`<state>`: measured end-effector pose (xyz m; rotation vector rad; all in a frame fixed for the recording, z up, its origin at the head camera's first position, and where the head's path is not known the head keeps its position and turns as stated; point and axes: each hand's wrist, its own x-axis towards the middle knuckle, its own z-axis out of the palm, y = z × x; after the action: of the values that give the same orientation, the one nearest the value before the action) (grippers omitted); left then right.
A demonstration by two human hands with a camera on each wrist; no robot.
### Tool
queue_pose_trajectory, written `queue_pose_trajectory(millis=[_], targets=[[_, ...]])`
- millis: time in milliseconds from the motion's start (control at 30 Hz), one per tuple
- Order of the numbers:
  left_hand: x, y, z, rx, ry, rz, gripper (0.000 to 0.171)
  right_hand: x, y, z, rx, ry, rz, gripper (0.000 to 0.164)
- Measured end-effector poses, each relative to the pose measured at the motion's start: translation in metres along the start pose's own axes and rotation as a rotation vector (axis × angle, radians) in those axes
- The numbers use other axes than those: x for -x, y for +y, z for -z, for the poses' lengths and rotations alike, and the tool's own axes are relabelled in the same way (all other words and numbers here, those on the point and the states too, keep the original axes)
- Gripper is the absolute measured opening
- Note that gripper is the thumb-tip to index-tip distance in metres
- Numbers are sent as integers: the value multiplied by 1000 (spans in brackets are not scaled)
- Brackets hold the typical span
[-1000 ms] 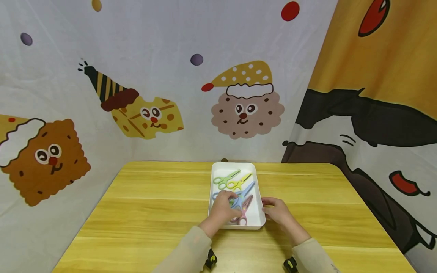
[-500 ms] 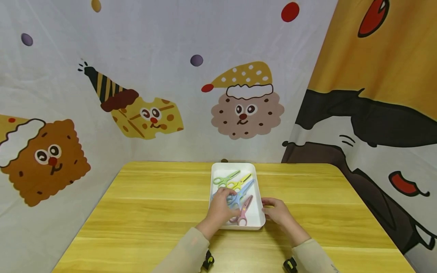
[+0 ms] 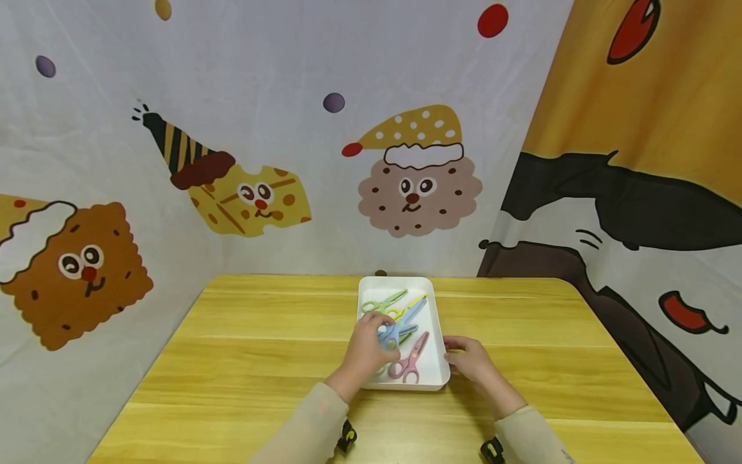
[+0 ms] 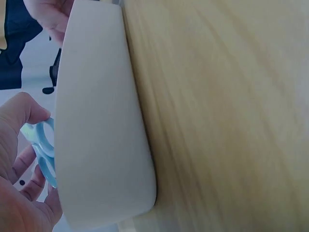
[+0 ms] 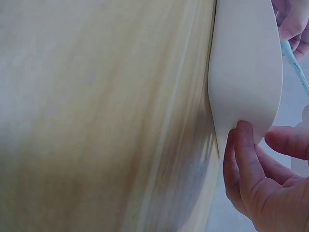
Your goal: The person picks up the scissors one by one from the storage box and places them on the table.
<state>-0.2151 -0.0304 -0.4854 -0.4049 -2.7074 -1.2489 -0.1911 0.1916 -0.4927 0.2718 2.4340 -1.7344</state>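
Observation:
In the head view my left hand (image 3: 365, 348) grips light blue scissors (image 3: 390, 334) by their handles, over a shallow white tray (image 3: 431, 367). The left wrist view shows the blue finger loops (image 4: 44, 137) between my thumb and fingers, just beyond the tray wall. My right hand (image 3: 472, 361) rests at the tray's right side, its fingertips (image 5: 245, 126) against the outer wall and the thumb near the rim. Pink scissors (image 3: 414, 361) lie near the tray's front. Toward the back are green scissors (image 3: 385, 304) and yellow scissors (image 3: 420, 301), the latter partly covered by the blue blades.
A dark green blade (image 3: 406, 338) shows beneath the blue scissors, its handle mostly hidden by my left hand. The tray stands on a wood-grain table (image 3: 261, 341). Behind it hangs a cloth backdrop (image 3: 324, 245) with cartoon prints.
My left hand has shifted left and slightly back with the blue scissors, uncovering the pink scissors' handles. The right hand and the tray hold their place.

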Motion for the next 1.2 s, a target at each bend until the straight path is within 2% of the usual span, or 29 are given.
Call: queue_pose_trajectory(millis=[233, 533, 767, 933, 1200], targets=[[-5, -6, 12, 19, 32, -29, 50, -1, -1, 0, 18, 0, -1, 37], [-9, -9, 20, -16, 33, 61, 50, -1, -2, 0, 27, 1, -8, 38], [-10, -17, 28, 7, 77, 60, 51, 0, -3, 0, 19, 4, -3, 38], [-10, -23, 36, 16, 93, 101, 50, 1, -3, -1, 7, 5, 1, 38], [-11, -32, 44, 2, 123, 99, 51, 2, -3, -1, -8, 5, 4, 38]])
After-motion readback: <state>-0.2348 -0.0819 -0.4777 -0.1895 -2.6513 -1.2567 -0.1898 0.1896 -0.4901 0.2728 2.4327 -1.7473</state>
